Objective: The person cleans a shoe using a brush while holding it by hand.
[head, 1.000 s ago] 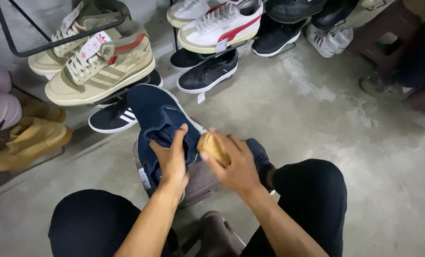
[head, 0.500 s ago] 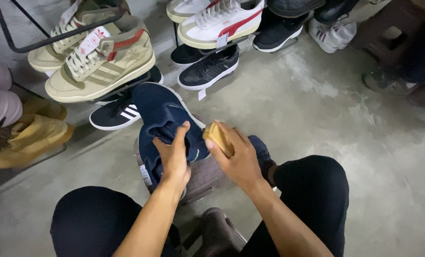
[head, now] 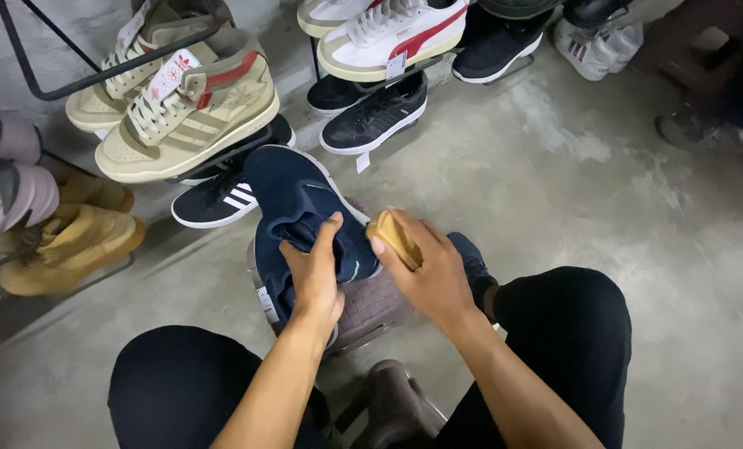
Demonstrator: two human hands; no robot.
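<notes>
A dark navy sneaker (head: 292,195) rests on a brown plastic stool (head: 371,308) between my knees. My left hand (head: 313,270) grips the sneaker at its collar and holds it steady. A small tan wooden brush (head: 392,237) is clasped in my right hand (head: 425,266), pressed against the sneaker's right side near the heel. A second dark blue shoe (head: 471,258) shows partly behind my right hand.
Beige high-top sneakers (head: 184,116) sit on a black wire rack at upper left, a black striped sneaker (head: 222,199) below them. White and red sneakers (head: 388,33) and a black one (head: 376,120) line the back. Tan boots (head: 68,241) stand at left. Grey concrete floor (head: 638,191) at right.
My right hand and the brush have shifted slightly along the sneaker's side. The left hand keeps its hold; the view has tilted a little.
</notes>
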